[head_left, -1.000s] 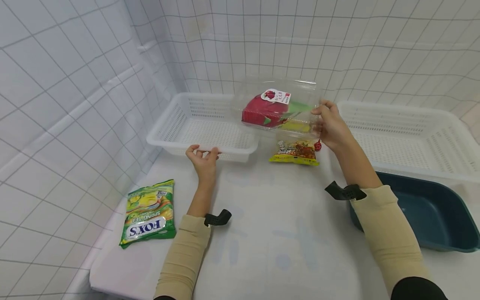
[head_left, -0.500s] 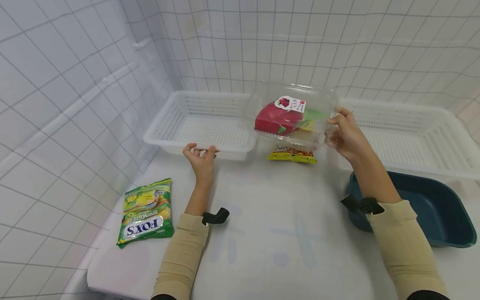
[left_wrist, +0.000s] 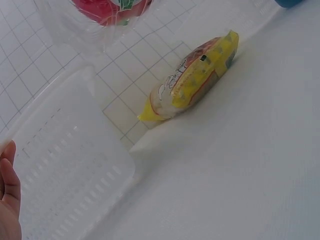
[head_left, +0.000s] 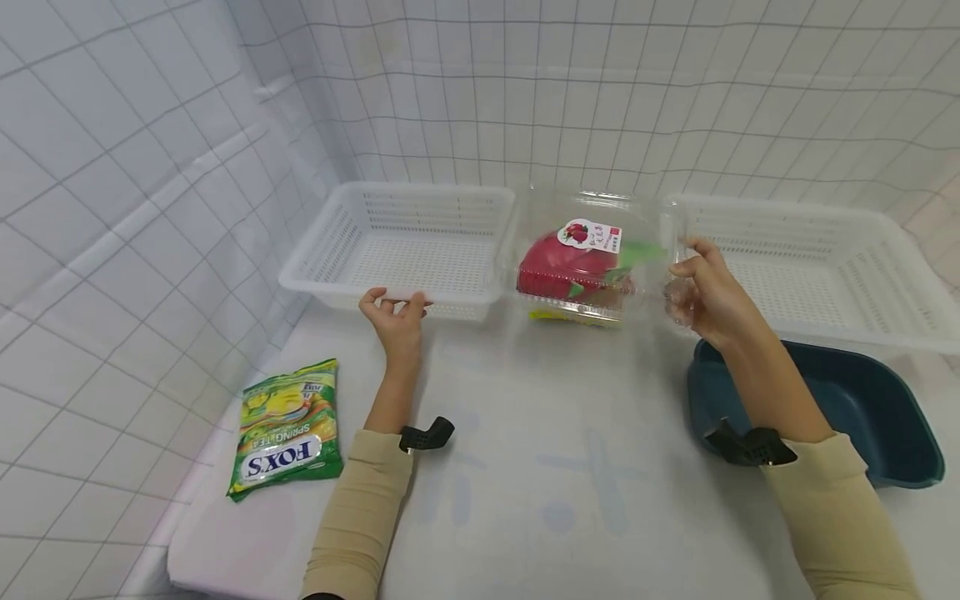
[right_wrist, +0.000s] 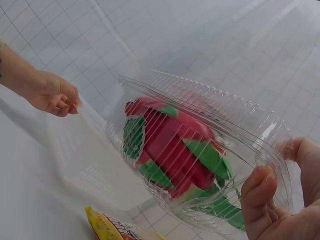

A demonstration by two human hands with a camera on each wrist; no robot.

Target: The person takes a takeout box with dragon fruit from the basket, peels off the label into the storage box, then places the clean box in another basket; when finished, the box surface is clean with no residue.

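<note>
In the head view my left hand (head_left: 397,329) grips the front rim of the left white plastic basket (head_left: 483,308). My right hand (head_left: 716,292) pinches the right end of a clear plastic clamshell box (head_left: 648,221). Inside the box lies a red dragon fruit (head_left: 551,271) with green scales; a white label sits on top. The box hangs between the two baskets, tilted in the right wrist view. Beneath it, mostly hidden in the head view, a yellow snack packet (left_wrist: 195,75) stands out clearly in the left wrist view.
Another white basket (head_left: 877,333) stands at the back right. In front of it sits a dark blue bin (head_left: 862,417), partly behind my right forearm. A green Fox's Spring Tea bag (head_left: 288,429) lies at the table's left. Grid-patterned sheeting rises behind and at left.
My right hand has moved right and lower with the clear box, which now covers most of the yellow packet in the head view. My left hand keeps its hold on the basket rim.
</note>
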